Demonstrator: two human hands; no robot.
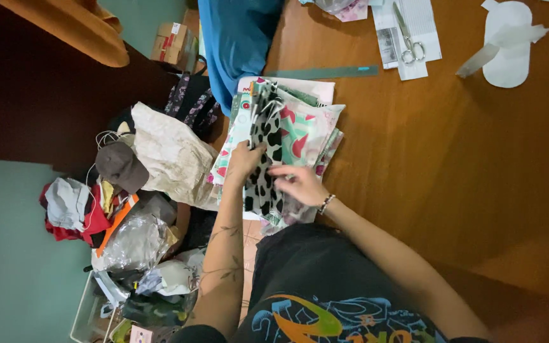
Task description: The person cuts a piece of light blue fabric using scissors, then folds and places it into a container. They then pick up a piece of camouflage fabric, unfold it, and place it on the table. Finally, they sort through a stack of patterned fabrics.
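Left of the table (pixel 452 165) the floor is crowded: a heap of clothes, a dark cap (pixel 121 166), crinkled clear plastic bags and a creased pale paper bag (pixel 171 155) leave little room. At the table's near left edge lies a stack of printed fabric pieces (pixel 300 127), partly overhanging it, soft and flat, in pink, green and a black-and-white cow pattern. The left hand (pixel 244 162) rests on the stack, fingers curled onto the cow-print piece. The right hand (pixel 300 184), just beside it, pinches the same piece with fingers nearly closed. To the right the smooth brown wood lies open; far off sit a grey ruler (pixel 325 72), scissors (pixel 408 35) on paper and white oval cutouts (pixel 507 44).
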